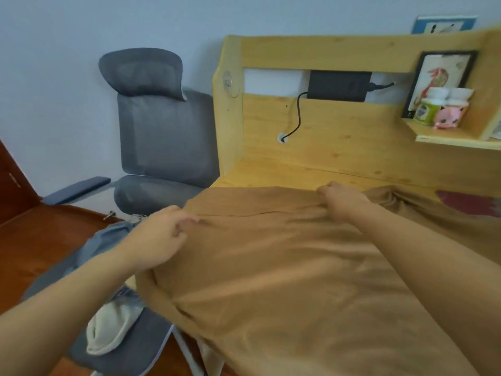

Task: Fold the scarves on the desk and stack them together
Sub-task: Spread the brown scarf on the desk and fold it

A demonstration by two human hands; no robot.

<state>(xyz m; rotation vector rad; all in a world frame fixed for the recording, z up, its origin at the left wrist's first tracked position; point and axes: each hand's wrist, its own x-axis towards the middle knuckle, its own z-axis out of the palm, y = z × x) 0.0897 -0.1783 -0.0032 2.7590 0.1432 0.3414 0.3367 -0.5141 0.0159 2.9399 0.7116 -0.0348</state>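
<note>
both hands clamped on brown scarf point(284, 267): left hand point(160, 237) pinching cloth edge near counter's left side, right hand point(341, 199) gripping same edge further along, fingers curled into fabric. hands well apart, edge stretched between them. scarf spread over wooden counter point(298, 172), draped off near side, reaching right toward red cloth point(466, 203), likely another scarf, partly seen. judged mid-fold, stack not started. to do well: keep edge taut and level, carry both corners together, lay edge on edge, then smooth creases. grey chair point(162, 137) left of counter, grey cloth point(89, 256) and a pale item on its seat.
</note>
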